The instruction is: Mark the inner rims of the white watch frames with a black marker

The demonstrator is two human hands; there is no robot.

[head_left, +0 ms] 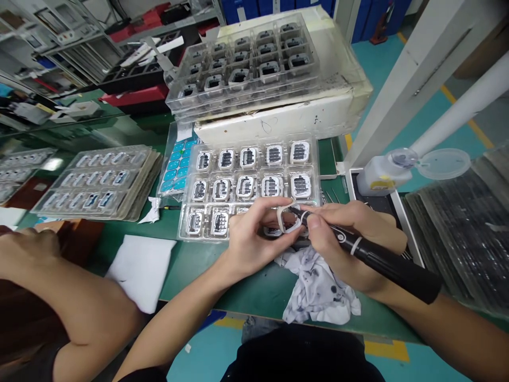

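Observation:
My left hand pinches a small white rounded-square frame between thumb and fingers, tilted up over the near edge of a clear plastic tray. A thick black marker is gripped in my right hand, its tip at the inside of the frame. Rows of white frames with dark slotted middles fill the tray's pockets; some in the near row are hidden behind my hands. Just below my hands lies a crumpled white cloth with dark stains.
Stacked clear trays rest on a white foam box behind. To the left are another tray stack, a folded white cloth and a person's arm. A bottle stands at right, beside piled trays.

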